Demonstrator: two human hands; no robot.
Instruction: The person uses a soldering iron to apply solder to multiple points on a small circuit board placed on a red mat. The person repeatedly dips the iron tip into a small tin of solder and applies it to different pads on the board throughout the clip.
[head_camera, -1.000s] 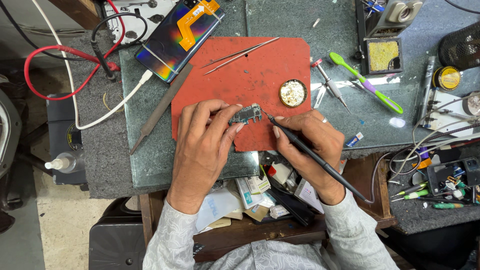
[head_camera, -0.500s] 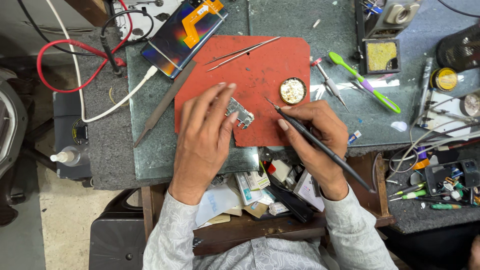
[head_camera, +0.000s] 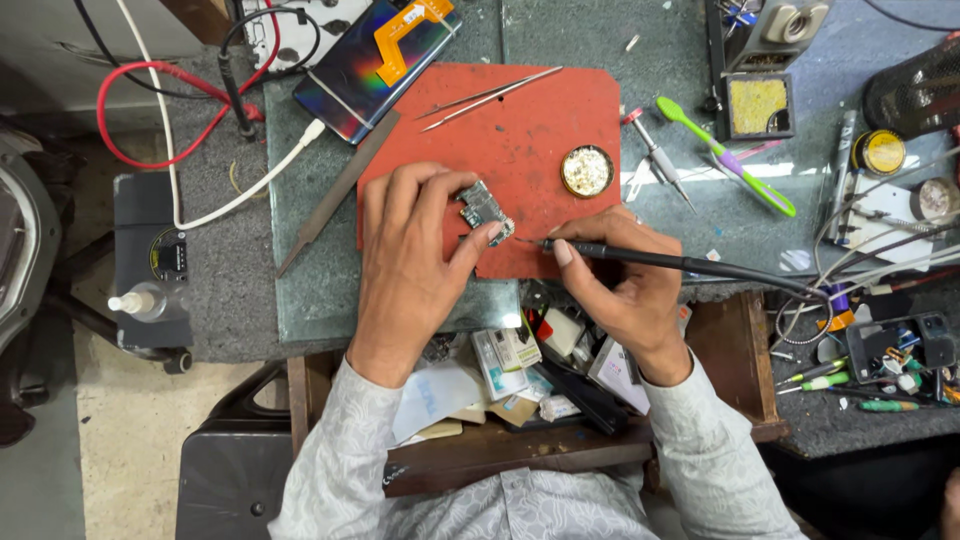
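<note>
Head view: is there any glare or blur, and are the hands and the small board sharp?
Head view: even light, soft shadows; the left hand, right hand and circuit board are sharp; white glare streaks the glass top; the phone shows a rainbow sheen.

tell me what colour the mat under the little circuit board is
Red-orange, seen in the head view: the mat lies beneath the circuit board.

Pale grey patterned long sleeves, buttoned shirt front.
</note>
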